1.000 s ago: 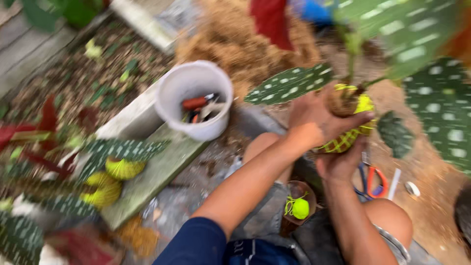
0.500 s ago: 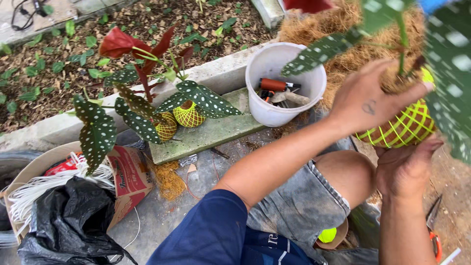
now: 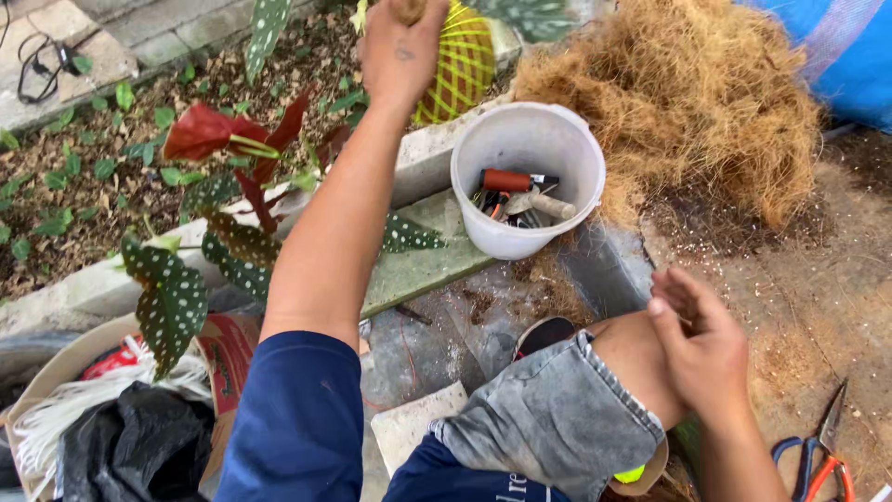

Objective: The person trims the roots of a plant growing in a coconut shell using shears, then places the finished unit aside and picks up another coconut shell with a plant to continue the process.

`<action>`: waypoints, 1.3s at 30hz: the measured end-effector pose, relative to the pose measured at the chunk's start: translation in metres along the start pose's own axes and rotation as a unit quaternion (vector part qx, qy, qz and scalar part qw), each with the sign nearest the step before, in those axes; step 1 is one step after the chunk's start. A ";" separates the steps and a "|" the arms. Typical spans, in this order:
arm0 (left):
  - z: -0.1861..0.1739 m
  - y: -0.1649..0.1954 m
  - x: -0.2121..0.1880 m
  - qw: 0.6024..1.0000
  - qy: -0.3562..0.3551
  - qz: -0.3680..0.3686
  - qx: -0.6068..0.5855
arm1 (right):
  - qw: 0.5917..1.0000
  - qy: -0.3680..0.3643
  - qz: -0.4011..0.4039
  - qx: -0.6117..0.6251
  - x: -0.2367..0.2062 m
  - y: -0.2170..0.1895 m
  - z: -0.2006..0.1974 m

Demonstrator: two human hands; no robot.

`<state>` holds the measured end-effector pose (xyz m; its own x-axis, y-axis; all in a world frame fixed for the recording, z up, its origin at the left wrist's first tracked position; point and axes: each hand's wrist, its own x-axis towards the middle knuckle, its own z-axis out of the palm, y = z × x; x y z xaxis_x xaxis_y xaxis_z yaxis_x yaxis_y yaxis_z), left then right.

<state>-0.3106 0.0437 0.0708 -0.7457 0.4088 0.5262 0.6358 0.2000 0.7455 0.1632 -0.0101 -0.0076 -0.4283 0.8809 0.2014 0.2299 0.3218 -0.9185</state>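
Left hand grip clutching yellow-netted plant ball; right hand half-curled, apparently empty, on knee.

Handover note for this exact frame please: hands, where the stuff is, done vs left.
Left hand: raised, grip closed on the netted plant ball, yellow mesh already around it, spotted leaves above.
Right hand: resting by the knee, fingers curled; whether it pinches anything is too small to tell.
White bucket with tools sits on the ledge; coconut fibre pile is behind it. Scissors lie on the ground at right. Other spotted plants stand at left.
Done: ball wrapped in mesh. Left: it is not yet set down anywhere.
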 end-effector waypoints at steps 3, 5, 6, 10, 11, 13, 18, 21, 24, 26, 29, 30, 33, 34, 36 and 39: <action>0.004 -0.026 0.011 0.996 0.000 -0.055 0.063 | 0.985 0.006 -0.043 -0.166 -0.008 -0.011 0.003; 0.008 -0.041 0.015 0.988 -0.049 -0.127 0.077 | 0.966 0.008 -0.067 -0.250 -0.008 -0.014 0.004; 0.012 -0.046 0.016 0.980 -0.075 -0.164 0.083 | 0.961 0.009 -0.072 -0.268 -0.007 -0.015 0.004; 0.033 -0.068 0.014 0.957 -0.085 -0.255 0.107 | 0.951 0.002 -0.084 -0.298 -0.002 -0.014 0.002; 0.040 -0.073 0.014 0.952 -0.102 -0.265 0.115 | 0.949 0.001 -0.089 -0.303 -0.001 -0.012 0.002; 0.053 -0.085 0.017 0.947 -0.114 -0.273 0.129 | 0.946 -0.005 -0.097 -0.310 0.000 -0.008 0.002; 0.084 -0.116 0.011 0.962 -0.052 -0.237 0.122 | 0.953 -0.027 -0.077 -0.291 0.003 0.005 0.001; 0.091 -0.132 0.003 0.959 -0.054 -0.259 0.102 | 0.958 -0.033 -0.080 -0.275 0.004 0.009 0.001; 0.090 -0.146 -0.002 0.954 -0.070 -0.264 0.122 | 0.960 -0.048 -0.080 -0.262 0.006 0.010 0.002; 0.085 -0.155 -0.004 0.944 -0.108 -0.282 0.133 | 0.964 -0.054 -0.058 -0.253 0.008 0.010 0.002; 0.079 -0.170 -0.008 0.927 -0.100 -0.323 0.160 | 0.970 -0.065 -0.019 -0.231 0.011 0.012 0.003; 0.079 -0.174 -0.011 0.921 -0.088 -0.340 0.170 | 0.972 -0.075 -0.019 -0.222 0.011 0.013 0.003; 0.074 -0.191 -0.019 0.926 -0.062 -0.335 0.159 | 0.973 -0.079 -0.010 -0.215 0.012 0.016 0.002; 0.074 -0.196 -0.022 0.935 -0.053 -0.313 0.156 | 0.973 -0.078 -0.007 -0.215 0.011 0.017 0.003; 0.074 -0.204 -0.027 0.953 -0.035 -0.265 0.144 | 0.974 -0.076 -0.017 -0.213 0.012 0.020 0.004; 0.078 -0.209 -0.029 0.932 -0.071 -0.314 0.166 | 0.970 -0.095 -0.022 -0.221 0.013 0.023 0.004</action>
<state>-0.4059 0.0599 -0.1321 -0.9728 0.2266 -0.0480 0.1267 0.6942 0.7085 0.1593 0.0075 -0.0272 -0.5893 0.7970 0.1323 0.5426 0.5117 -0.6661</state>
